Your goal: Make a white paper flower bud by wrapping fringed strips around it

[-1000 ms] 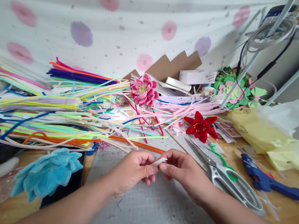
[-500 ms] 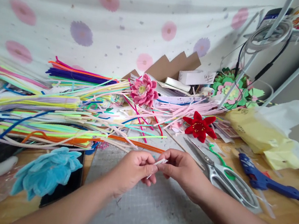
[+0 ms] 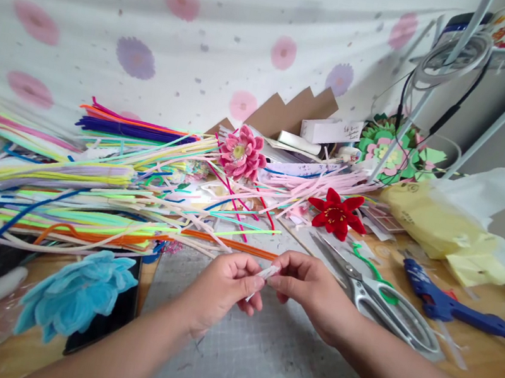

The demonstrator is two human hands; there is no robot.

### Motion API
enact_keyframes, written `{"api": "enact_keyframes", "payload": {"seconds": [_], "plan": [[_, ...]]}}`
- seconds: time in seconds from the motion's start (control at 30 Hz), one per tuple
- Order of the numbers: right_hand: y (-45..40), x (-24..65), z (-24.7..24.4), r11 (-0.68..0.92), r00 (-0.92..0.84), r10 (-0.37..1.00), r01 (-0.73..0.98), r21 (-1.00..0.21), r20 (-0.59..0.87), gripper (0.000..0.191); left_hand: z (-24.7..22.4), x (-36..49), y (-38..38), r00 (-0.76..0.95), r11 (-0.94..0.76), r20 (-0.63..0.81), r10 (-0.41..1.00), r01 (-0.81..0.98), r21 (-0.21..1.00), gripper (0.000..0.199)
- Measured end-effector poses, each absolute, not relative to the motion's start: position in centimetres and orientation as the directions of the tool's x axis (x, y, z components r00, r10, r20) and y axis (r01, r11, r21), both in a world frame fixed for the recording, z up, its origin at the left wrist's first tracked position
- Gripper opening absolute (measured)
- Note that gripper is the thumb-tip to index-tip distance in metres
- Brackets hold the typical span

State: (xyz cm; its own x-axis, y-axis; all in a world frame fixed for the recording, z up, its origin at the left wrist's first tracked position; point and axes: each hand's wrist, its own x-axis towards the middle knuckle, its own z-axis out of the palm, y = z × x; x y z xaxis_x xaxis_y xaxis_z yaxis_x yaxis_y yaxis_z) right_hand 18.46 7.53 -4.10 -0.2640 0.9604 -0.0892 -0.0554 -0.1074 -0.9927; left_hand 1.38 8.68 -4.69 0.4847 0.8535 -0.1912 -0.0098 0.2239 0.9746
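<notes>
Above the grey cutting mat (image 3: pixel 235 359), my left hand (image 3: pixel 230 284) pinches a small bundle of thin white strands (image 3: pixel 267 272) between thumb and fingers. My right hand (image 3: pixel 302 283) meets it from the right, its thumb and fingertips closed on the other end of the bundle. Part of the bundle is hidden behind the fingers. To the right of my right hand lie large scissors (image 3: pixel 372 294) with grey handles. A red fuzzy flower (image 3: pixel 337 214) sits beyond that hand.
Pipe cleaners (image 3: pixel 66 217) in many colours are heaped at the left and back. A blue fuzzy flower (image 3: pixel 77 295) stands at the front left, a pink one (image 3: pixel 242 152) at the back. A blue glue gun (image 3: pixel 450 303) with its cord lies on the right.
The white bundle looks slightly wider between my fingertips. Both hands stay almost in the same place, and the camera view has shifted a little.
</notes>
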Motion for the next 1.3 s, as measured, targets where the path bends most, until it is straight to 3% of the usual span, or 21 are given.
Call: {"api": "enact_keyframes", "payload": {"seconds": [0.43, 0.67, 0.93, 1.3], "plan": [[7.51, 18.31, -4.32, -0.045, -0.214, 0.975, 0.096, -0.994, -0.065, 0.019, -4.30, 1.56, 8.31, 0.487, 0.202, -0.160, 0.859, -0.034, 0.979, 0.026], [7.45, 18.57, -4.54, -0.016, -0.255, 0.966, 0.066, -0.998, -0.033, 0.014, -4.48, 1.49, 8.35, 0.454, 0.190, -0.163, 0.876, -0.013, 0.982, 0.024], [7.34, 18.28, -4.27, -0.068, -0.228, 0.971, 0.023, -0.997, -0.072, 0.031, -4.53, 1.51, 8.34, 0.435, 0.188, -0.160, 0.886, -0.023, 0.982, 0.023], [7.40, 18.17, -4.28, -0.062, -0.229, 0.972, -0.031, -0.998, -0.054, 0.030, -4.72, 1.46, 8.45, 0.435, 0.194, -0.154, 0.887, -0.048, 0.980, 0.026]]}}
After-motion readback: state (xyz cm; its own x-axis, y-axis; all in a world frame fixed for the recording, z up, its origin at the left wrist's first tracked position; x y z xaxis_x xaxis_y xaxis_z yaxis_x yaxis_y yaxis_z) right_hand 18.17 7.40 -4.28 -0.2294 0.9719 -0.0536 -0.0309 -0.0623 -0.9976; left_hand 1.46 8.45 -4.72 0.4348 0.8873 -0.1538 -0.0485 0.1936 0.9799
